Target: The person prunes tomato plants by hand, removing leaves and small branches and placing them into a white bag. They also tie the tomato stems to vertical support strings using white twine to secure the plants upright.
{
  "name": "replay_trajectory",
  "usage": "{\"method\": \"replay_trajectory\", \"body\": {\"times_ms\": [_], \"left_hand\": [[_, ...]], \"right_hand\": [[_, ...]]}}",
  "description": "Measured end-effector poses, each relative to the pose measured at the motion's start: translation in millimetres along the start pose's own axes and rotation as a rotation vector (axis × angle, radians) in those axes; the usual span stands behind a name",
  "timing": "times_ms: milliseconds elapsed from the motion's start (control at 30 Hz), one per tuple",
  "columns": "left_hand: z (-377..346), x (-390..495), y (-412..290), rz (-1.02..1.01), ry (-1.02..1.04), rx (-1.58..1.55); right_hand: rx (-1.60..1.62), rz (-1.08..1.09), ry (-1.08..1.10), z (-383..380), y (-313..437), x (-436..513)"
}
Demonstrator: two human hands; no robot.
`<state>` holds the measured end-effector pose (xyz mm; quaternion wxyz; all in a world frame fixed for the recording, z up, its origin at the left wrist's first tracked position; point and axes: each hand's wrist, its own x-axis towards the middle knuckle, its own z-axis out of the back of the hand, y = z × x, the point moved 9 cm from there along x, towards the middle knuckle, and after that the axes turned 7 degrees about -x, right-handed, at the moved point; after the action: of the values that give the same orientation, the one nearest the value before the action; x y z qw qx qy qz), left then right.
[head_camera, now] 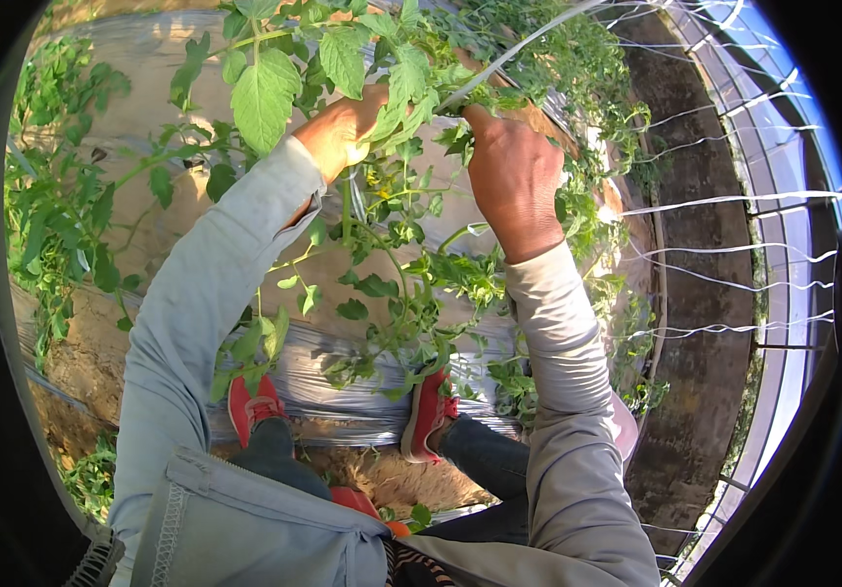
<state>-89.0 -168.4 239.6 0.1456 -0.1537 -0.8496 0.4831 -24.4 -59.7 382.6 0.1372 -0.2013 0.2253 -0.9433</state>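
Note:
A tomato plant (392, 81) rises in front of me, its upper leaves between my two hands. My left hand (348, 132) is curled around the upper part of the plant; leaves cover its fingertips. My right hand (516, 169) is at the right side of the foliage, its fingers bent and its forefinger near a pale twine (516, 51) that slants up to the right. Whether it grips the twine is hidden. Below my left hand, the plant's green stem (347, 209) runs down beside a pale strip, with small yellow flowers (381, 192) close by.
More tomato plants stand at the left (54, 220) and upper right (575, 81). Silvery plastic mulch film (340, 389) covers the soil before my red shoes (432, 418). White twines (729, 198) stretch across the right side, by a dark wall (700, 293).

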Motion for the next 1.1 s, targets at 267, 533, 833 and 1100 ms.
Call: {"method": "replay_trajectory", "body": {"times_ms": [267, 533, 833, 1100], "left_hand": [[72, 20, 31, -0.352, 0.236, -0.193], [31, 23, 25, -0.107, 0.537, -0.319], [27, -6, 51, -0.042, 0.168, -0.683], [-22, -51, 29, -0.576, 0.094, -0.171]], "right_hand": [[-0.215, 0.560, 0.043, 7, 20, 5], [0.213, 0.642, 0.265, 22, 24, -75], [0.375, 0.369, 0.284, 5, -17, -150], [0.987, -0.313, 0.120, 5, -79, -100]]}}
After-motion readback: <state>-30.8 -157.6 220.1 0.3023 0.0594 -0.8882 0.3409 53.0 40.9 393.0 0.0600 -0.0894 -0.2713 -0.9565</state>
